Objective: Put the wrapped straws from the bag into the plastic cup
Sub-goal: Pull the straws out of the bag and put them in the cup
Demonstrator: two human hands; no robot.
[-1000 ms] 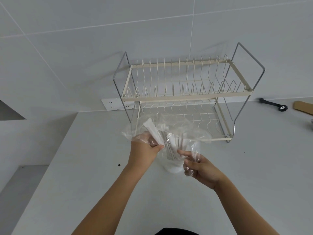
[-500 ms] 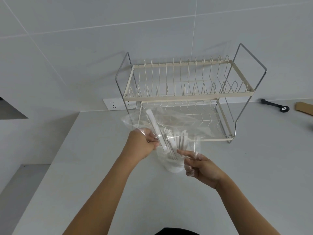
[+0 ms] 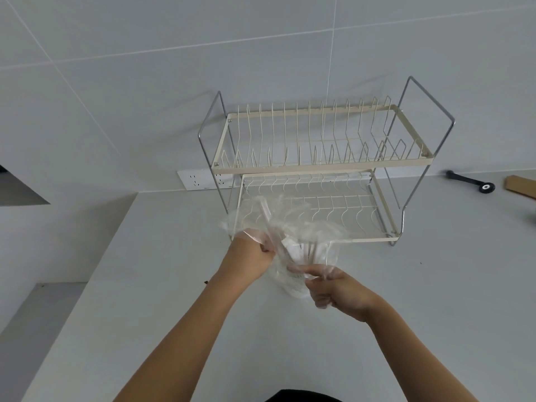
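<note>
A clear plastic cup (image 3: 293,284) stands on the white counter between my hands. Over its mouth hangs a crumpled transparent bag (image 3: 293,219), blurred by motion. Several white wrapped straws (image 3: 295,250) stick up out of the cup under the bag. My left hand (image 3: 249,253) is closed on the bag and a straw at the cup's left side. My right hand (image 3: 333,288) pinches the bag's plastic at the cup's right rim. How many straws remain inside the bag is unclear.
A two-tier cream wire dish rack (image 3: 319,166) stands just behind the cup against the tiled wall. A white socket strip (image 3: 200,179) is on the wall at left. A black tool (image 3: 470,181) and a brown cardboard piece (image 3: 522,191) lie at far right. The counter edge drops off at left.
Both hands have shifted the bag a little; the tall straw held up by my left hand has tipped lower toward the cup, and my right hand has closed in on the rim.
</note>
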